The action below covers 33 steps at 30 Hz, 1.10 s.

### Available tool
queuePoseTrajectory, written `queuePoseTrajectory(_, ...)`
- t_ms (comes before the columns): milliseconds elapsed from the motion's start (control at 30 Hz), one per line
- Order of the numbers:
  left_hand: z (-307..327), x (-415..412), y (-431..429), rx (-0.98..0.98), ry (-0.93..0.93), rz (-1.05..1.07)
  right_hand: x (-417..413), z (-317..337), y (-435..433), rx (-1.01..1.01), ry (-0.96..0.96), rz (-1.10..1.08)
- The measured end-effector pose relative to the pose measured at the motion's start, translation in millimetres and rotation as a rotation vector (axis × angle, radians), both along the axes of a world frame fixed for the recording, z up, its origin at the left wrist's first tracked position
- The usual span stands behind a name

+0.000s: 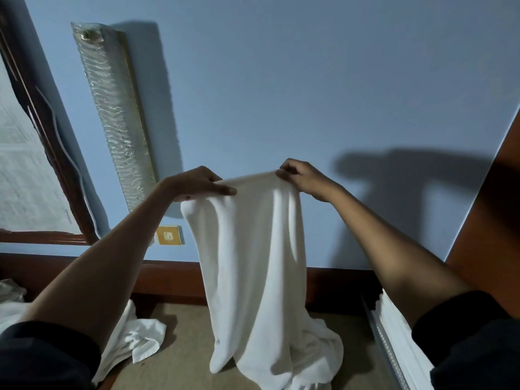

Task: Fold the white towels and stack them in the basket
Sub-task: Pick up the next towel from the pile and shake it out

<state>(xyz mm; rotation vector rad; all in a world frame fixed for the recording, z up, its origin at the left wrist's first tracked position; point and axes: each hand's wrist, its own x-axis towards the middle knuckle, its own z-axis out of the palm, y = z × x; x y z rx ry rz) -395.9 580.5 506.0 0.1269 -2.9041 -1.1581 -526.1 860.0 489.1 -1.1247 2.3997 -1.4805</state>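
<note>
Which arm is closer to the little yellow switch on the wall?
Left. The left arm passes just left of the switch, nearly overlapping it in view. The right arm is far off to its right, beyond the hanging towel.

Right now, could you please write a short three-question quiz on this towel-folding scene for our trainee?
1. True or false: the white terry towel hangs fully clear of the tan flat surface.
2. How many hands hold the towel's top edge: A one, B two, C none?
3. Fill in: the crumpled white cloth lies to the held towel's ____ side.

Key: 1 false, its bottom bunches on the surface; 2 B, the left hand and the right hand; 3 left.
</note>
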Motion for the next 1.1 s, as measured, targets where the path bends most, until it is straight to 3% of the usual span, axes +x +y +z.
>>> queuePoseTrajectory(100,3.9,0.0,-6.2,0.025,0.082,0.049,-13.7,3.1,6.6,-0.025,0.119,-0.127)
queuePoseTrajectory(400,17.4,-8.7,-13.0,0.155,0.249,0.024,-25.2,4.4,17.5,-0.071,0.219,-0.258)
queuePoseTrajectory(700,7.9,-18.6,-15.7,0.289,0.246,0.125,-20.2,8.5,20.8,-0.102,0.209,-0.313)
queuePoseTrajectory(800,8.6,-16.8,-7.2,0.422,0.216,0.102,-19.9,8.3,22.0,-0.114,0.188,-0.361)
queuePoseTrajectory(967,21.7,-23.7,17.7,0.621,0.265,0.075,-10.6,4.7,16.6,0.057,0.299,-0.402)
queuePoseTrajectory(1033,27.2,-27.5,32.5,0.661,0.291,0.078,4.3,10.3,7.0,0.178,0.231,-0.336)
queuePoseTrajectory(1100,29.6,-31.9,49.5,0.724,0.272,0.038,23.2,14.9,-4.1,0.323,0.05,-0.098)
